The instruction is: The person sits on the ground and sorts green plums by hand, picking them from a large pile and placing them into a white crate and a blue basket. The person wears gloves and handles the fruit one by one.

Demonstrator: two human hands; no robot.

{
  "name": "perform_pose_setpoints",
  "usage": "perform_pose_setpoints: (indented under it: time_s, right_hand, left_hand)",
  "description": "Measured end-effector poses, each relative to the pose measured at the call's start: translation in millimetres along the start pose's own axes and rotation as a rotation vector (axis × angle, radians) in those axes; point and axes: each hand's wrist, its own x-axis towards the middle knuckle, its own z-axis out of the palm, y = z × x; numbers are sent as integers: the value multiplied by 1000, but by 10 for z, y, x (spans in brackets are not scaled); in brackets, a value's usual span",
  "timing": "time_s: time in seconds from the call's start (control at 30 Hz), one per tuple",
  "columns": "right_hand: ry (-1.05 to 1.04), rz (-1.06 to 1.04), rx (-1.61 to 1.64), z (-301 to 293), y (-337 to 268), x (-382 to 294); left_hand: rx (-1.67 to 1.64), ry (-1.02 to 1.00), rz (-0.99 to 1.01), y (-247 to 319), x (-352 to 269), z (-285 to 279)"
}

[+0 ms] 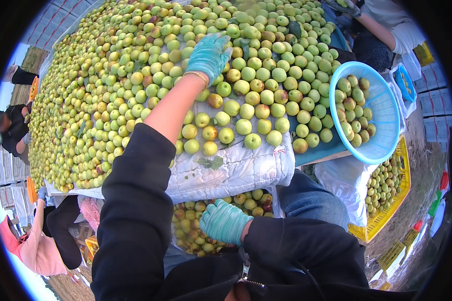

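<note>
Green and reddish jujube-like fruits [128, 81] cover a table laid with a white quilted cloth [233, 169]. My left hand [209, 54], in a teal knit glove with a bracelet at the wrist, reaches over the fruits with its fingers spread and its palm down; whether it touches one under the palm is hidden. My right hand [226, 222], gloved alike, is curled just above a container of picked fruits [188, 225] at my lap, below the table's edge. Its fingers are bent in, and the palm side is hidden, so I cannot tell whether it holds a fruit.
A blue plastic basket [382, 113] with fruits rests at the table's right corner. Below it stands a yellow crate [393, 210] of fruits, partly lined with white plastic. Co-workers are at the far right [384, 30] and the left [41, 244]. Stacked cartons [437, 101] stand beyond.
</note>
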Motion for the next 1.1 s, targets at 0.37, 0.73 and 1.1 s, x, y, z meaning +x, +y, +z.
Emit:
perform_pose_setpoints:
  time_s: [0.37,0.73,1.1]
  right_hand:
    - [-225,-100,94,-271,-105,184]
    - [-65,-60,-42,-17,-14,147]
    - [-74,-35,-17,-19,9,130]
  left_hand:
    - [240,-261,103,655,289,585]
    - [68,347,-347,-566,132,-41]
    - [170,-413,-164,-768,116,-402]
